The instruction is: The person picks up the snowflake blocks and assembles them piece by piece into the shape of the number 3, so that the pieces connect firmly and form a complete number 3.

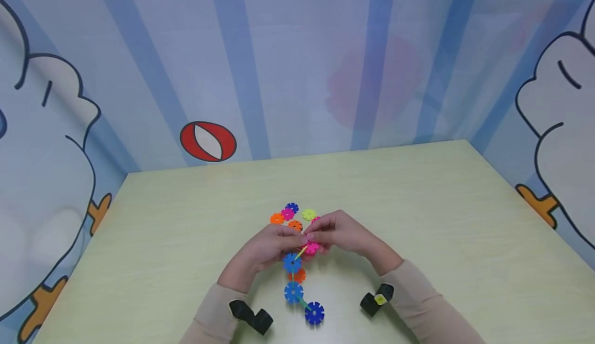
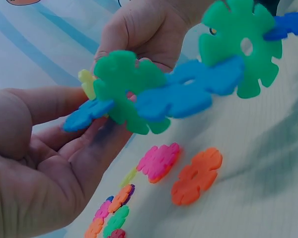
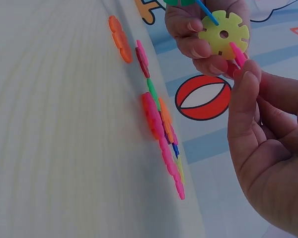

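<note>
My left hand (image 1: 274, 243) grips one end of a chain of slotted flower-shaped plastic discs. Along it, in the left wrist view, run a blue disc (image 2: 188, 94), two green discs, one (image 2: 260, 32) farther out, and a dark blue disc (image 2: 291, 26) at the far end. At the held end is a yellow disc (image 3: 211, 40), which the right wrist view shows face on. Between thumb and finger, my right hand (image 1: 341, 233) pinches a pink disc (image 3: 237, 53), its edge at the yellow disc's rim. The fingers hide most of the pink disc.
On the table (image 1: 195, 204), beyond and beneath the hands, lie several loose discs, among them an orange disc (image 1: 277, 218), a yellow-green disc (image 1: 309, 214) and a dark blue disc (image 1: 292, 207). Another orange disc (image 2: 196, 176) lies under the chain. A printed backdrop (image 1: 297, 75) stands behind the table.
</note>
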The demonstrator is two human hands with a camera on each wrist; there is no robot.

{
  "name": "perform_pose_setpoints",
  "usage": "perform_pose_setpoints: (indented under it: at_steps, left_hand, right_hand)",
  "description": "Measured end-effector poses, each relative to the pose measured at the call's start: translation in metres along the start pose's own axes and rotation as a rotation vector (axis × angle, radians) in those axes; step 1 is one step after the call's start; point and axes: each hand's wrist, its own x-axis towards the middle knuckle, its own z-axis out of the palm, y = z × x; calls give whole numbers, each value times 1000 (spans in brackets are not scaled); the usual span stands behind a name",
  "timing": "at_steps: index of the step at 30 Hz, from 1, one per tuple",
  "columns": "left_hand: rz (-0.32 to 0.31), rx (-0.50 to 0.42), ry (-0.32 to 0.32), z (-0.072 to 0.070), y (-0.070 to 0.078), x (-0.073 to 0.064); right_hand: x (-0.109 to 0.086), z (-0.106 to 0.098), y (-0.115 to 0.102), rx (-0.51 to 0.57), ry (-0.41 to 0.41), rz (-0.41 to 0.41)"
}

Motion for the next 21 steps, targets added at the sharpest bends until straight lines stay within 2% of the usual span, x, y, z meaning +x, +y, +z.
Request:
perform_pose_setpoints:
  at_steps: [5,8,14,21]
  left_hand:
    - [-2,25,24,-2,1,-2]
    - [0,38,42,-6,1,-4]
    - [-15,40,116,-14,-1,-9]
    - [-37,-15,186,-21,0,-13]
  right_hand:
    - [1,-1,1,-3,37,42]
    - [2,-2,4,-39,59,67]
    - [4,0,10,-181,51,99]
    - [11,10,6,-329,14,139]
